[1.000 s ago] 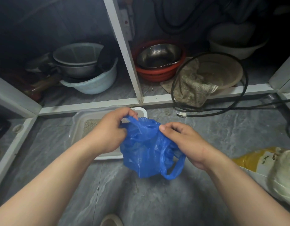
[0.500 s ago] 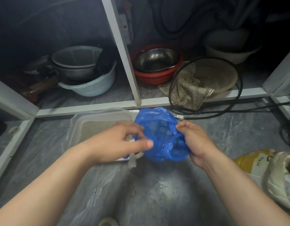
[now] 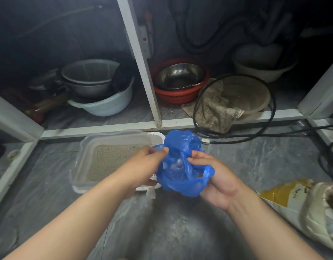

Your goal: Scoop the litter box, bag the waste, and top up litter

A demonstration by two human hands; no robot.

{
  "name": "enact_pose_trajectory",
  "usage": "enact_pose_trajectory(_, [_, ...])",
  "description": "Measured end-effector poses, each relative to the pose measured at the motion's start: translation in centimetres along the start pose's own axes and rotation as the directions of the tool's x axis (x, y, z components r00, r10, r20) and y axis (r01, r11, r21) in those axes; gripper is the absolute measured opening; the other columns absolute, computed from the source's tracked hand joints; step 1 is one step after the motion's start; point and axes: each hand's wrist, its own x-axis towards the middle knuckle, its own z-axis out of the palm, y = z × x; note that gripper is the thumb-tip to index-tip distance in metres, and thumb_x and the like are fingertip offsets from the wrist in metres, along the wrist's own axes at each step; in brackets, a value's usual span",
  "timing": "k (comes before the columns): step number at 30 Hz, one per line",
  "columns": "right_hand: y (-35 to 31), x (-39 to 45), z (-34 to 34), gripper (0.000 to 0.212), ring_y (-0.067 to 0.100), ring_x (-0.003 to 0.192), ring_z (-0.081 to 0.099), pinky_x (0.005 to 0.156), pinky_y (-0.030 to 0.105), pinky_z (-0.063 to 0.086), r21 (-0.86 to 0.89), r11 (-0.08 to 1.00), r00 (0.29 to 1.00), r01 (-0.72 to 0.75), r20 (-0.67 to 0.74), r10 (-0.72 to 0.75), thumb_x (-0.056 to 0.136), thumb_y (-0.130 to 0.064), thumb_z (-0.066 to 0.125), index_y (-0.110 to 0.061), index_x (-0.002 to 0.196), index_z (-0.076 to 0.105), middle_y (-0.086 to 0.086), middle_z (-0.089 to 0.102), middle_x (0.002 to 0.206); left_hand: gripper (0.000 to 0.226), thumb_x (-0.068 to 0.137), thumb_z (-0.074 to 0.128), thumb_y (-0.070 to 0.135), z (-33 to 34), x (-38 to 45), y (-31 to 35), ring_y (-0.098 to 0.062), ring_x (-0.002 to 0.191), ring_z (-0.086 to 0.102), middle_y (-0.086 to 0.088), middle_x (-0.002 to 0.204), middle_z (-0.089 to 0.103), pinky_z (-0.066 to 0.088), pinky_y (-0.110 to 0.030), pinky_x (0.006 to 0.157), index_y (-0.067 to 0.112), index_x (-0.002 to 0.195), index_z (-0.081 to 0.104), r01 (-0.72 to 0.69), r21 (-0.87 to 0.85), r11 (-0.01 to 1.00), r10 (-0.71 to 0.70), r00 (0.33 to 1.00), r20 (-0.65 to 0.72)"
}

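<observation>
Two hands gripping blue bag (image 3: pixel 182 166) above floor (image 3: pixel 162 231), just right of litter box (image 3: pixel 83 152). Left hand (image 3: pixel 143 166) pinching bag's left edge; right hand (image 3: pixel 216 181) grasping right edge, palm up. Pale lumps, possibly waste, inside bag. Yellow sack (image 3: pixel 282 194) at right; black cable (image 3: pixel 255 136) behind.

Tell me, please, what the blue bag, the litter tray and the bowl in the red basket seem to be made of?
Blue bag: thin glossy plastic film, crumpled and partly see-through. Litter tray: probably rigid, cloudy plastic with a smooth rim. Bowl: looks like steel, with dull mirror-like reflections. Red basket: seemingly ribbed plastic.
</observation>
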Motion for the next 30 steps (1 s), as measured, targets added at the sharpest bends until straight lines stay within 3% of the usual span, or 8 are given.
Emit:
enact_pose_trajectory(4, [0.3,-0.1,-0.6,0.038,0.029,0.088,0.068,0.072,0.034,0.057,-0.017,1.000,1.000,-0.021,0.004,0.022,0.091,0.003,0.049,0.003,0.129,0.055,0.022,0.066,0.108,0.036,0.090,0.068,0.008,-0.1,0.7,0.0,-0.020,0.077,0.067,-0.012,0.102,0.063,0.062,-0.043,0.072,0.011,0.122,0.052,0.007,-0.182,0.983,-0.025,0.995,-0.096])
enact_pose_trajectory(6, [0.0,0.1,-0.6,0.041,0.033,0.099,0.064,0.083,0.036,0.055,-0.017,0.999,1.000,-0.028,0.005,0.028,0.090,0.001,0.049,0.004,0.130,0.054,0.024,0.062,0.116,0.034,0.088,0.070,0.009,-0.3,0.8,-0.2,-0.017,0.074,0.064,-0.009,0.098,0.063,0.060,-0.037,0.066,0.011,0.118,0.055,0.028,-0.204,0.979,-0.049,0.994,-0.098])
enact_pose_trajectory(9, [-0.2,0.3,-0.8,0.050,0.039,0.121,0.048,0.108,0.050,0.037,-0.019,0.997,0.996,-0.069,0.047,0.070,0.088,-0.003,0.051,0.004,0.138,0.048,0.027,0.050,0.135,0.039,0.082,0.078,0.022,-0.4,1.2,-0.6,-0.015,0.087,0.064,0.000,0.102,0.065,0.060,-0.043,0.079,0.017,0.114,0.056,0.032,-0.175,0.984,-0.056,0.990,-0.133])
enact_pose_trajectory(12, [-0.3,0.4,-1.1,0.035,0.032,0.094,0.064,0.082,0.045,0.055,-0.024,0.996,0.995,-0.081,0.049,0.082,0.085,-0.006,0.049,-0.007,0.117,0.062,0.018,0.063,0.110,0.054,0.083,0.066,-0.006,-0.3,1.5,-0.8,-0.023,0.093,0.068,-0.005,0.109,0.066,0.058,-0.047,0.084,0.015,0.128,0.047,-0.027,-0.298,0.954,-0.028,0.984,-0.177])
enact_pose_trajectory(16, [-0.4,0.0,-0.7,0.028,0.021,0.066,0.067,0.058,0.029,0.054,-0.070,0.997,1.000,-0.009,-0.005,0.009,0.083,-0.013,0.054,-0.008,0.109,0.061,0.011,0.068,0.086,0.059,0.080,0.044,-0.023,-0.8,2.1,-0.9,-0.028,0.085,0.067,-0.015,0.112,0.066,0.057,-0.038,0.068,0.010,0.128,0.047,-0.018,-0.476,0.879,-0.064,0.986,-0.155])
enact_pose_trajectory(21, [-1.0,0.3,-0.8,0.021,0.023,0.076,0.074,0.060,0.030,0.058,-0.258,0.959,0.976,0.113,-0.152,-0.156,0.096,-0.004,0.055,-0.004,0.113,0.068,0.016,0.076,0.096,0.068,0.068,0.025,-0.023,-1.7,2.6,-0.8,-0.042,0.103,0.068,-0.025,0.116,0.068,0.060,-0.046,0.083,-0.006,0.127,0.054,0.044,-0.640,0.767,-0.037,0.999,0.024])
enact_pose_trajectory(26, [-1.3,1.3,-1.9,0.031,0.031,0.095,0.072,0.094,0.048,0.055,-0.117,0.991,0.966,0.059,-0.243,-0.086,0.096,-0.017,0.051,-0.004,0.118,0.069,0.017,0.074,0.108,0.048,0.071,0.051,0.009,-1.8,1.7,-0.5,-0.035,0.093,0.067,-0.016,0.112,0.071,0.050,-0.040,0.081,0.007,0.117,0.064,0.070,-0.510,0.857,0.021,0.985,0.169])
enact_pose_trajectory(30, [-1.6,1.2,-2.1,0.050,0.035,0.111,0.064,0.102,0.049,0.047,-0.048,0.999,0.983,-0.015,-0.185,0.006,0.087,-0.016,0.048,0.001,0.133,0.060,0.021,0.066,0.127,0.031,0.067,0.090,0.034,-1.4,1.4,-0.9,-0.014,0.076,0.065,0.002,0.096,0.071,0.048,-0.030,0.072,0.027,0.091,0.071,-0.135,0.010,0.991,0.136,0.990,-0.029])
